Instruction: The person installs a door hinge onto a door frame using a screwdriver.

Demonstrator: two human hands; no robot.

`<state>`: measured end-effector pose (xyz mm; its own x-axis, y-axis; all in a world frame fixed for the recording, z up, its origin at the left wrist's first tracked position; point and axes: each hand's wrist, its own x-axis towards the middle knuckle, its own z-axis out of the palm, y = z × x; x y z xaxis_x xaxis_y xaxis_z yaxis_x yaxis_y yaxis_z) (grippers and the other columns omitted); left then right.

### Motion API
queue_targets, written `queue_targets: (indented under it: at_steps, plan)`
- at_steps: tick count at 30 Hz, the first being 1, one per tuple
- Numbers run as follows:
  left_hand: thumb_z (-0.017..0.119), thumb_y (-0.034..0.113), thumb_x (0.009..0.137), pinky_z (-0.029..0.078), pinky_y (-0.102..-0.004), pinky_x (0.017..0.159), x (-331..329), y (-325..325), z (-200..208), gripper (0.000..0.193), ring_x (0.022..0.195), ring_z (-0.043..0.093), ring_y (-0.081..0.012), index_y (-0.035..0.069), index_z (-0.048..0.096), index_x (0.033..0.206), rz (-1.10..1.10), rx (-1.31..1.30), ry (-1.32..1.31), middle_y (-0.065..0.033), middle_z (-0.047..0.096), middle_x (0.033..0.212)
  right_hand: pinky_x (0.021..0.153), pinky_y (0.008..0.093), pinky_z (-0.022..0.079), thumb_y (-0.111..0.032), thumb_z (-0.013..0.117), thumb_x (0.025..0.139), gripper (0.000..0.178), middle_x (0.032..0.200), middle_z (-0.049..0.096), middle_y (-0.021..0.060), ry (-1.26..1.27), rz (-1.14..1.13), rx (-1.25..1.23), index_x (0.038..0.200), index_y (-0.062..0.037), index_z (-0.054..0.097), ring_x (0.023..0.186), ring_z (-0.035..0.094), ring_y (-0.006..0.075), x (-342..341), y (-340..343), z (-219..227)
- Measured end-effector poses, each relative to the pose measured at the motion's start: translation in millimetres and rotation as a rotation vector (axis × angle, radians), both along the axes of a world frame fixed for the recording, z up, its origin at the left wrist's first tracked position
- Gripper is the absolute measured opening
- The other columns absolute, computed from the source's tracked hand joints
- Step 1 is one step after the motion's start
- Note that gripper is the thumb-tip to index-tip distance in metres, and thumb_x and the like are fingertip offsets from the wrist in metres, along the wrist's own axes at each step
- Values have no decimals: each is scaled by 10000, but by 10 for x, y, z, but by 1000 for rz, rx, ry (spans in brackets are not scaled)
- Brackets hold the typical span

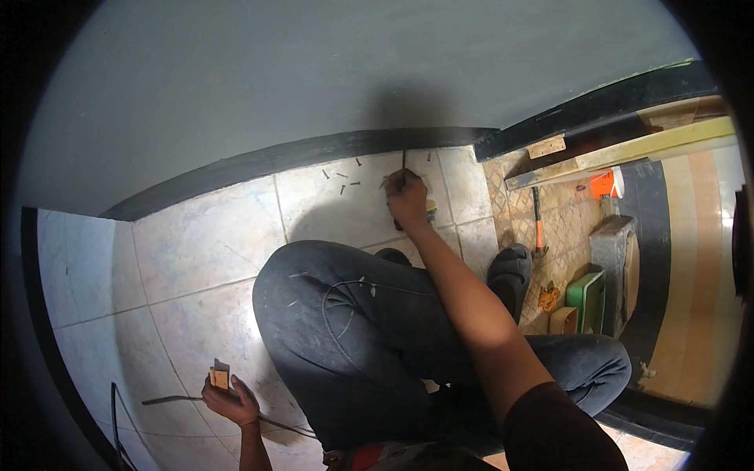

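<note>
Head view: our right hand (408, 202) reaches over the pale tile floor (208, 263) with its fingers drawn together, pinching a thin dark rod (404, 160). The rod's long axis runs nearly straight away from us, and its far end points at the black baseboard (314, 154); we cannot tell whether it touches. Beneath that hand lies a yellowish item (430, 206), mostly hidden by it. Off to our left, our left hand (234, 402) is partly curled, holding a small tan block (219, 379) between thumb and fingers, the block tipped up. A dark cable (287, 427) runs along the floor by that hand.

Several small screws (342, 189) lie scattered near the rod, pointing different ways. Our bent knee (302, 275) fills the space between our two hands, and the grey wall (259, 71) closes off the far side. To our right lie a hammer (538, 224), a wooden plank (620, 154) and a green tray (591, 302).
</note>
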<state>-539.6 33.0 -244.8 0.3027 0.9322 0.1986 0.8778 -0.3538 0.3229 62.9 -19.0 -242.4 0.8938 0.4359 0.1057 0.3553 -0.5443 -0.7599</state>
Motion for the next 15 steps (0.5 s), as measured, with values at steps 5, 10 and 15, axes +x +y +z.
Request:
queue_targets:
  at_steps: [5,10,15]
  plan:
    - [614,432,1014,412,-578,963,26,-4,33,649,1117,538,-464,-109,513,1358,-1,-7,0,-280,562,1191,773,468,583,-82,729,849,85,863,750,215,-90,-24,-86,898,-15,711,842,744,417,-29,84,7]
    - [610,437,1016,414,-578,961,3,-4,-6,655,1111,543,-463,-113,510,1359,9,-6,9,-285,565,1194,786,487,584,-83,735,846,91,878,752,225,-96,-32,-122,907,-18,720,857,742,427,-18,154,-14]
    - [597,452,1021,417,-578,958,12,-4,0,668,1106,545,-469,-118,507,1358,-2,2,10,-291,566,1194,755,437,586,-85,747,860,95,844,755,201,-33,-88,-35,914,-11,724,814,753,385,-18,137,-28]
